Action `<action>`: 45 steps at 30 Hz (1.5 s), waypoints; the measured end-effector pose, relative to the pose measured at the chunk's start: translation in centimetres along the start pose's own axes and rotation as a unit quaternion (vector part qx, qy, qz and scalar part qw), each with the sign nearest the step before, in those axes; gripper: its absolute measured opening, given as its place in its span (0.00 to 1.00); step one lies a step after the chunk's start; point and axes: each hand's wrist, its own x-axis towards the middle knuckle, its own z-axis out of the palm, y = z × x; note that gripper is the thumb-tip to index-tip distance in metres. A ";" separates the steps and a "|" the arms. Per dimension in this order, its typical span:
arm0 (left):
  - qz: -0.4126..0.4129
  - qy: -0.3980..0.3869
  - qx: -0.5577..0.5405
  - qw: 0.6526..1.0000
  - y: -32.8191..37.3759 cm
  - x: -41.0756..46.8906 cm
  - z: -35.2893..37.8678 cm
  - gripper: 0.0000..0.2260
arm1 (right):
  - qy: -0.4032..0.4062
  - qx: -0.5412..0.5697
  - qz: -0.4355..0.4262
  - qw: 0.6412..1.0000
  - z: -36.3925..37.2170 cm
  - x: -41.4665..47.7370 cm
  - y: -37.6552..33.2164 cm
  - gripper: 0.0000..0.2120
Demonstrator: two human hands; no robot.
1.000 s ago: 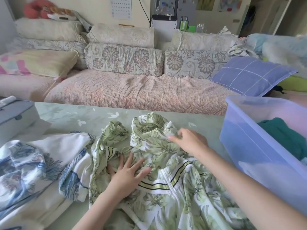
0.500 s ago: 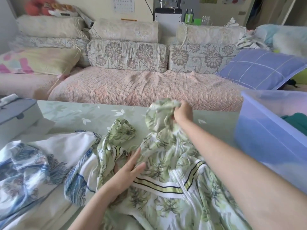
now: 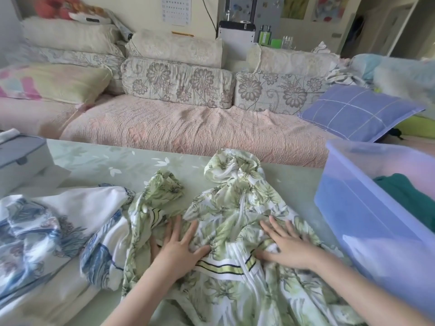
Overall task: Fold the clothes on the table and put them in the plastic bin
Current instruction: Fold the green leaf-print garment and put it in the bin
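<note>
Blue-white garment point(image 3: 58, 222) bunched at left on the surface point(image 3: 106, 161), green leaf-print garment point(image 3: 235, 208) mid-surface touching it, left hand point(image 3: 179, 248) flat on it with fingers spread, right hand point(image 3: 289, 248) likewise flat and spread, plastic bin point(image 3: 367, 220) at right, teal cloth point(image 3: 404, 196) inside.

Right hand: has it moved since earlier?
Yes. The right hand drew back from the far edge of the table toward the person, onto the green jacket.
</note>
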 end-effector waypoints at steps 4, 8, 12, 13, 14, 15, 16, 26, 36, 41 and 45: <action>-0.070 0.028 0.052 0.996 0.6 -0.2 0.0 0.36 | -0.048 0.010 0.079 0.996 -0.6 -0.2 3.2 0.56; -0.105 0.055 0.099 0.988 1.1 -0.4 -0.7 0.35 | -0.057 0.033 0.104 0.992 -1.6 0.6 3.7 0.57; -0.043 0.119 0.098 0.987 1.0 -1.3 0.3 0.32 | -0.024 0.006 0.117 0.993 -1.3 0.0 3.8 0.55; -0.015 0.136 0.105 0.985 1.0 -2.0 0.7 0.32 | -0.023 0.016 0.113 0.993 -1.2 -0.2 3.8 0.55; 0.017 0.149 0.107 0.983 1.1 -2.9 0.9 0.34 | -0.008 0.018 0.106 0.994 -1.0 -0.6 3.7 0.55; 0.056 0.158 0.101 0.981 1.3 -4.1 1.0 0.39 | 0.022 0.018 0.094 0.995 -1.0 -1.2 3.4 0.54; 0.088 0.157 0.092 0.979 1.6 -5.6 1.0 0.46 | 0.060 0.020 0.074 0.995 -0.9 -2.0 3.0 0.52; 0.210 0.320 -0.054 0.922 -2.7 -15.5 2.5 0.08 | 0.080 0.085 -0.137 0.984 2.5 -16.5 -1.4 0.35; 0.111 0.231 -0.013 0.967 -4.0 -19.4 4.2 0.27 | 0.101 -0.039 -0.211 0.972 8.4 -23.8 -7.6 0.52; 0.146 0.226 0.053 0.962 -2.9 -18.2 4.2 0.22 | 0.207 0.017 -0.160 0.965 9.8 -23.3 -9.2 0.18; 0.094 0.290 -0.020 0.952 -3.3 -17.9 1.9 0.10 | 0.242 0.137 -0.084 0.957 8.0 -23.8 -7.2 0.15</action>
